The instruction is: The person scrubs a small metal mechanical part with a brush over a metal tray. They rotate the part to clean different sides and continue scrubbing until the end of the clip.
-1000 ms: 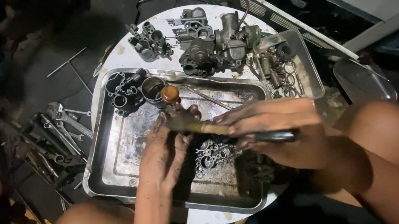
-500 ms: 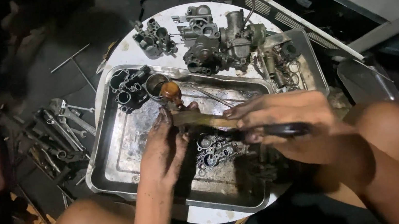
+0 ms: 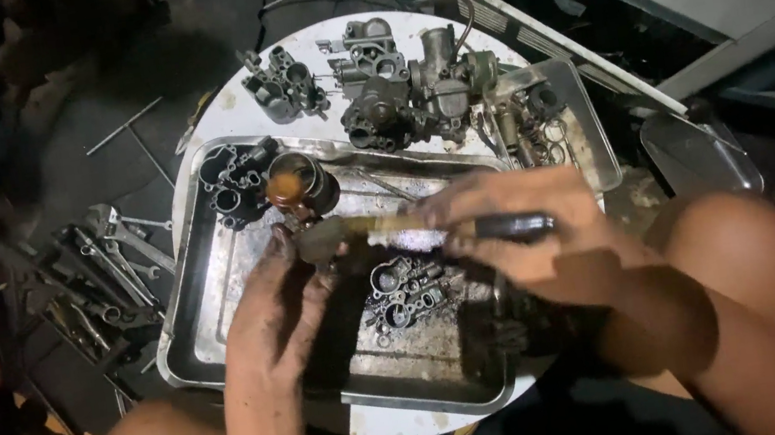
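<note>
A small dark metal part (image 3: 320, 242) is pinched in the left hand (image 3: 283, 298) over the steel tray (image 3: 206, 293), just below a round cup (image 3: 300, 181). A brush with a dark handle (image 3: 510, 226) is gripped in the closed right hand (image 3: 522, 239), its bristle end laid against the part. Since a second ago, both hands have been kept at the same spot; scrubbing is judged ongoing. Carburettor bodies (image 3: 401, 94) are left on the round bench (image 3: 221, 110); spanners (image 3: 111, 261) lie on the floor.

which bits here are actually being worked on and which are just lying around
In hand:
left hand on a small part, blurred
right hand gripping a dark-handled tool
metal tray beneath them
small metal cup

Lying about:
carburettor bodies on the round white table
wrenches on the floor
loose rod
</note>
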